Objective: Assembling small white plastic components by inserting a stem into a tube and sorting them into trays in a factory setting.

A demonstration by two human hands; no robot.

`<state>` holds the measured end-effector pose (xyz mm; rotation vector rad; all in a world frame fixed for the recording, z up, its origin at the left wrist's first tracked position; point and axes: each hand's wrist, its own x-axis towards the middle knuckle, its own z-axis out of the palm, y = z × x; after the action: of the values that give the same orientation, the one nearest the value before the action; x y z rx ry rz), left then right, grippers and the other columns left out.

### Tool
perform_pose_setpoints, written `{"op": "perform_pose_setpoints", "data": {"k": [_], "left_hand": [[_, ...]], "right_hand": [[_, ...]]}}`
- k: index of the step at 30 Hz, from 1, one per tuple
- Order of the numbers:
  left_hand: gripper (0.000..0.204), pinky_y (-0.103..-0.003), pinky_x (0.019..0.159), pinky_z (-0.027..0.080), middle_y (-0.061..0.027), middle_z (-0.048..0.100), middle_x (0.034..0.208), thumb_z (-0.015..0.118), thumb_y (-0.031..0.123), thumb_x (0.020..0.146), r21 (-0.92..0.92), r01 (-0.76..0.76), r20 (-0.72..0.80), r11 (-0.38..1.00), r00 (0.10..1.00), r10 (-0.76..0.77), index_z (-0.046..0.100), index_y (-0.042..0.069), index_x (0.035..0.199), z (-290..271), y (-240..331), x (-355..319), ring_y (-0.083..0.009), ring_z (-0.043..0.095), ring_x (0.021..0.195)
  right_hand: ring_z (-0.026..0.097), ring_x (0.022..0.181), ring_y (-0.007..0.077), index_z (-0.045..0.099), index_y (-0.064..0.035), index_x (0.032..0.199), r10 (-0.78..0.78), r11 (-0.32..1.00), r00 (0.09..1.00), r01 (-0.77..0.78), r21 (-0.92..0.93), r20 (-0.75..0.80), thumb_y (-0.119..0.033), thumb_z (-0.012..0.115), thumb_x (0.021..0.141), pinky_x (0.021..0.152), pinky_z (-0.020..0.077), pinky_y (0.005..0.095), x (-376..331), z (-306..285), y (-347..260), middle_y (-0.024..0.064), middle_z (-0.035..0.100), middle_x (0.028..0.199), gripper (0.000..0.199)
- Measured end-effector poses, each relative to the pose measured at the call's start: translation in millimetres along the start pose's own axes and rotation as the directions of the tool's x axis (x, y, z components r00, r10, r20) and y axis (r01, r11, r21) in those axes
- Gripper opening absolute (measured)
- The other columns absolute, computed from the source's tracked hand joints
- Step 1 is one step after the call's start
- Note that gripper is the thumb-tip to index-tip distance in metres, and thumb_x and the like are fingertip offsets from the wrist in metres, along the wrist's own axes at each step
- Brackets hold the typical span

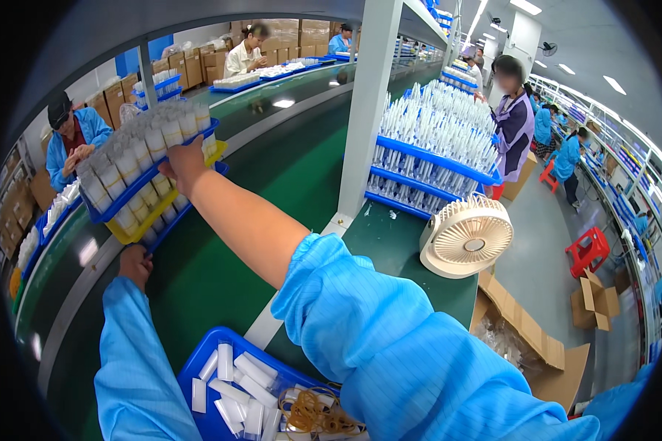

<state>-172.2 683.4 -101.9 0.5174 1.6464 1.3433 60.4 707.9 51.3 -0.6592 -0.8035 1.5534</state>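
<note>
A stack of trays, a blue tray [131, 203] over a yellow tray [134, 233] over another blue one, stands at the left by the conveyor. Upright bundles of white and clear pieces with yellowish bands [143, 147] fill it. My right hand [186, 167] reaches across and grips the upper blue tray's near rim. Lower down, my left hand [135, 266] is closed at the near corner of the bottom blue tray; its fingertips are partly hidden. Close to my body, a blue bin [191, 365] holds loose white flat pieces [254, 378] and a tangle of rubber bands [312, 413].
A metal post [368, 110] rises beyond the green belt [272, 176]. To its right stand blue trays of white-tipped pieces [438, 125] and a cream fan [467, 239]. An open carton [522, 334] sits lower right. Co-workers [81, 140] sit across the conveyor; others stand at right.
</note>
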Motion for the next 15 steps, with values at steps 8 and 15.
{"op": "perform_pose_setpoints", "data": {"k": [8, 15], "left_hand": [[0.019, -0.028, 0.045, 0.038, -0.0101, 0.054, 0.072, 0.048, 0.005, 0.075, 0.051, -0.032, 0.023, 0.998, 0.999, 0.031, 0.049, 0.006, 0.094, 7.2, -8.7, -43.3, -0.0172, 0.051, 0.057], [0.015, -0.026, 0.041, 0.034, -0.0102, 0.054, 0.067, 0.049, 0.006, 0.076, 0.040, -0.001, -0.021, 0.999, 1.000, 0.002, 0.049, 0.007, 0.092, -12.3, -19.6, -70.7, -0.0156, 0.048, 0.050]], "right_hand": [[0.053, 0.050, 0.0233, -0.026, -0.0201, 0.134, 0.038, 0.998, 0.998, -0.041, -0.054, -0.047, 0.000, 0.034, 0.084, 0.043, 0.0482, 0.0327, -10.2, -2.5, 2.7, 0.0198, 0.053, 0.089, 0.081], [0.054, 0.044, 0.0233, -0.024, -0.0195, 0.135, 0.096, 0.993, 0.993, -0.101, -0.058, -0.075, 0.003, 0.035, 0.081, 0.040, 0.0488, 0.0335, -45.0, 1.5, -3.2, 0.0223, 0.056, 0.086, 0.083]]}}
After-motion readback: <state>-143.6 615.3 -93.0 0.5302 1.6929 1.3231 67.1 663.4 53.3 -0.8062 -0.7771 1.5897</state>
